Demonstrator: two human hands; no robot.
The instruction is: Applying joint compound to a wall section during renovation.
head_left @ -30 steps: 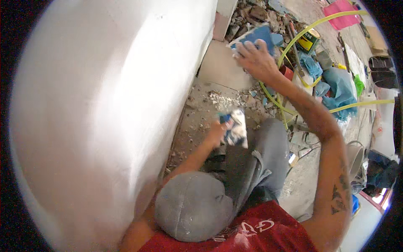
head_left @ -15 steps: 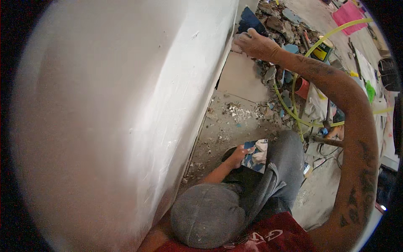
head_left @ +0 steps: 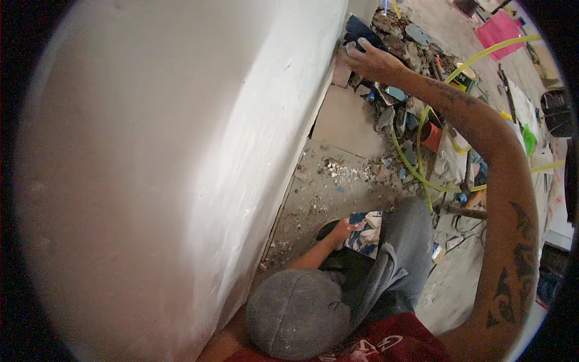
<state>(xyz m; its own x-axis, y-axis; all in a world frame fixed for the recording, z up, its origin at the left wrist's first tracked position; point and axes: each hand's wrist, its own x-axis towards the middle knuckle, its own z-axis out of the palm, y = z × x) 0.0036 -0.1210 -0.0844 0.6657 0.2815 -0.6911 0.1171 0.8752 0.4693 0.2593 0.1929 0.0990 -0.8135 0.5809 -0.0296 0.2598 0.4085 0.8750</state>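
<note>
Right hand [head_left: 373, 59] stretched far forward, gripping a dark-blue blade [head_left: 364, 32]; left hand [head_left: 342, 232], low, seemingly clasps a smeared plate [head_left: 369, 232].

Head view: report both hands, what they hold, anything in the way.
Left hand gripping flat blue board smeared white. Right hand holding flat dark-blue blade beside smooth white wall. Broken grey-brown rubble, yellow hose near right forearm.

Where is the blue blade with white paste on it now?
In the head view, right of centre and below the middle, the blue blade is in the left hand, just left of the bent grey-trousered knee.
</note>
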